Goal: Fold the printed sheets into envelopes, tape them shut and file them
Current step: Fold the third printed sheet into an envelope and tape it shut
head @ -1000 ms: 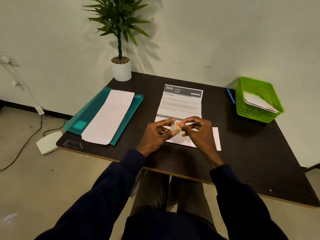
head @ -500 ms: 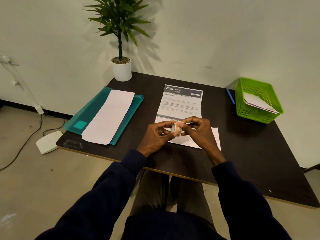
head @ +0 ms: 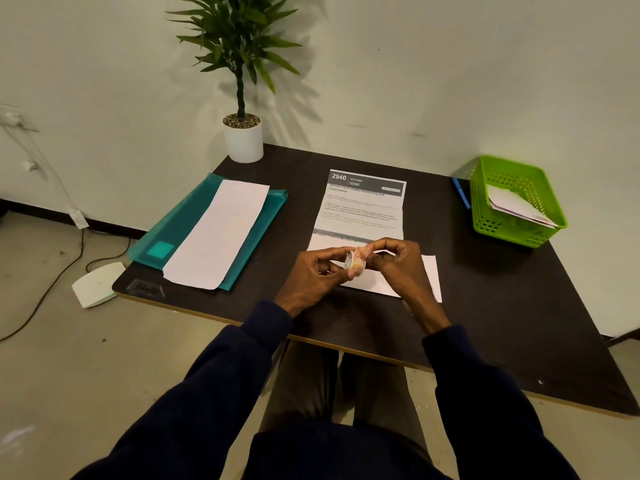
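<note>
A printed sheet [head: 362, 209] headed "2940 KITCHEN" lies unfolded in the middle of the dark table [head: 485, 306]. A white envelope [head: 429, 275] lies just below it, partly under my hands. My left hand [head: 313, 275] grips a small patterned tape roll [head: 356, 260] above the envelope. My right hand [head: 398, 265] pinches at the roll's edge with thumb and fingertips. A teal folder [head: 187, 223] with a long white folded sheet [head: 218, 233] on it lies at the left.
A green plastic basket [head: 512, 199] holding folded papers stands at the right, with a blue pen [head: 461, 194] beside it. A potted plant [head: 242, 136] stands at the table's back left corner. A white device [head: 95, 284] and cables lie on the floor at left.
Both hands stay at the tape roll; my right fingers have shifted slightly on its edge. Nothing else has moved.
</note>
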